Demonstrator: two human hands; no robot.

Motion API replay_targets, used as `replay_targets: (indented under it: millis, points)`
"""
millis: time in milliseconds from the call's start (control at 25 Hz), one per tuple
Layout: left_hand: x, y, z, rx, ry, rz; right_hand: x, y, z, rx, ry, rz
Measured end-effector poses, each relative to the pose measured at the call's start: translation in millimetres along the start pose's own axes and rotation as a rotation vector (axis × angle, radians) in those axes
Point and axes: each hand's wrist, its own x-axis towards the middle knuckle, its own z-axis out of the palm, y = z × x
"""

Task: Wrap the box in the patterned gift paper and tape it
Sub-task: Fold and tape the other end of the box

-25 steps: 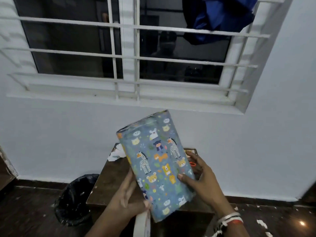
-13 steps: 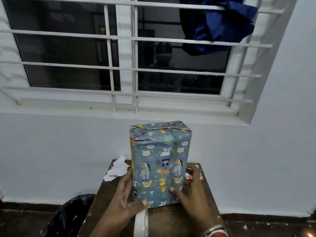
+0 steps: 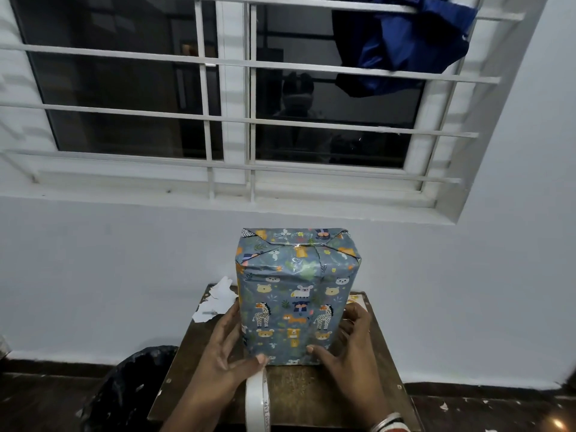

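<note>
— Where was the box (image 3: 296,297) at that moment?

— Upright on the small brown table (image 3: 383,369), fully covered in the blue-grey paper with animal print. The folded flaps on its top end met in a seam with shiny tape over it.

— And the hands?

— The left hand (image 3: 227,353) lay flat against the box's left side, thumb on the near face by the bottom corner. Its grip was loose and spread rather than closed round anything. A roll of white tape (image 3: 257,400) hung just below that thumb; whether it sat on a finger or the wrist, I could not tell.

— The right one?

— The right hand (image 3: 346,347) pressed the right side of the box the same way, fingers spread, thumb on the near face low down. Bangles (image 3: 388,424) showed at that wrist.

— Anything else about?

— Torn white paper scraps (image 3: 215,300) at the table's far left corner, a black bin (image 3: 131,385) on the floor to the left, and a blue cloth (image 3: 405,45) draped over the window bars (image 3: 218,62) on the far wall.
</note>
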Motion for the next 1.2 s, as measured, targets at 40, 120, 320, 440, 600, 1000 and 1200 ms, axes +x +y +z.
replay_targets:
  millis: [40, 120, 320, 440, 600, 1000, 1200]
  points:
    - [-1.5, -0.2, -0.6, 0.001, 0.028, -0.009, -1.1, -2.6, -2.9, 0.008, -0.009, -0.005]
    - [-4.3, -2.3, -2.8, -0.005, 0.116, -0.035, -2.7, -7.4, -9.7, 0.024, -0.039, -0.019]
    - [-22.0, -4.7, -5.4, -0.008, 0.224, -0.063, -16.3, -21.8, -31.7, -0.042, 0.052, -0.039]
    - [-39.2, -8.5, 4.3, 0.03, 0.177, -0.034, -32.2, -44.6, -41.3, -0.088, 0.267, -0.089]
    - [-49.2, -15.6, 23.2, 0.123, 0.088, 0.055, -53.2, -77.8, -37.1, 0.069, -0.249, 0.032]
    - [-47.5, -9.3, 43.4, 0.298, -0.07, 0.139, -53.9, -91.1, -27.7, 0.021, -0.456, 0.065]
    - [-44.7, -5.0, 53.0, 0.252, -0.103, 0.051, -55.1, -88.4, -26.9, -0.185, -0.275, -0.182]
